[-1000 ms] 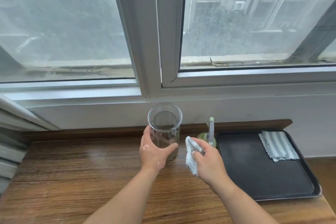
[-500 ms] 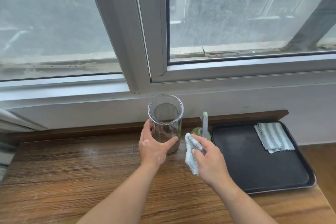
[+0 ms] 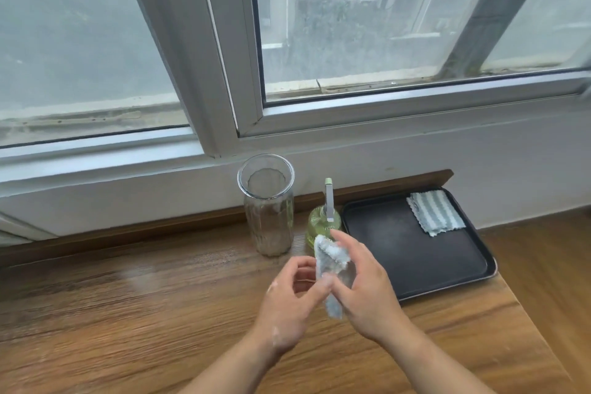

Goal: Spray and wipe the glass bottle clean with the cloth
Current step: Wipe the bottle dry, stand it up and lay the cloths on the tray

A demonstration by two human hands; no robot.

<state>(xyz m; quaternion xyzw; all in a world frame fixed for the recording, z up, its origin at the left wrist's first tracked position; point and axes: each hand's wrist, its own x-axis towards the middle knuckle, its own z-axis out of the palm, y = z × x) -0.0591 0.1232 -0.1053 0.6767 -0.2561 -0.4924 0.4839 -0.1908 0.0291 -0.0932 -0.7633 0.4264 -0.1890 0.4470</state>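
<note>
1. Glass bottle (image 3: 268, 211) stands upright on the counter (image 3: 128, 297), untouched, beside the spray bottle (image 3: 321, 224).
2. Left hand (image 3: 286, 307) and right hand (image 3: 367, 294) both pinch the cloth (image 3: 331, 261).
3. Fragile, likely slick when wet: grip around its ribbed middle.

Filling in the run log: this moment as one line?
left hand: touches cloth | right hand: grips cloth | glass bottle: upright, untouched | spray bottle: behind cloth

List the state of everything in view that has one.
glass bottle: upright, lidless, no hand on it.
spray bottle: upright, untouched, beside the tray.
cloth: bunched, held between both hands.
left hand: pinches the cloth.
right hand: grips the cloth.
tray: flat on the table.
striped cloth: folded, in the tray's far corner.
</note>
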